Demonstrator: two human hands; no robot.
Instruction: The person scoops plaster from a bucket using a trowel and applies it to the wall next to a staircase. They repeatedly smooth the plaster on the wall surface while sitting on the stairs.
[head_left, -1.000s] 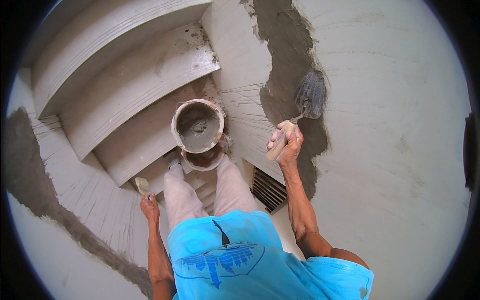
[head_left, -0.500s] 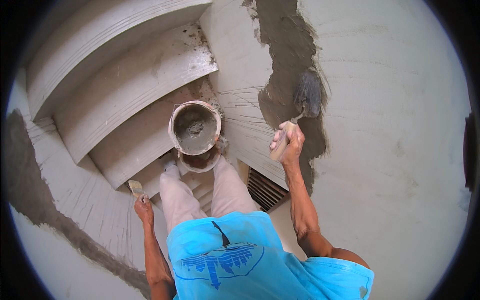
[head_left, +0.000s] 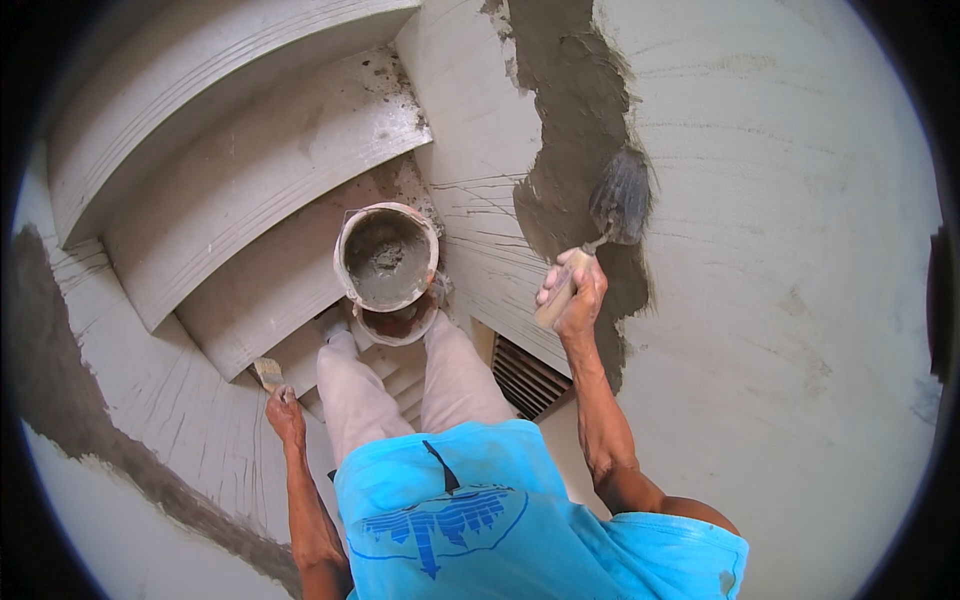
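My right hand is closed around the pale handle of a trowel. The dark blade lies against a band of wet grey mortar on the right-hand wall, at the band's right edge. Lower on the left, my left hand grips a paintbrush with pale bristles, held away from the wall. In front of my legs stands a bucket partly filled with grey mortar. A second round container shows just below it, mostly hidden.
Curved stair steps rise at the upper left. Another mortar band runs down the left wall. A dark slatted grille sits low beside my right leg. The smooth pale wall fills the right side.
The trowel has slid very slightly down along the mortar band with my right hand. My left hand and the paintbrush are almost unmoved.
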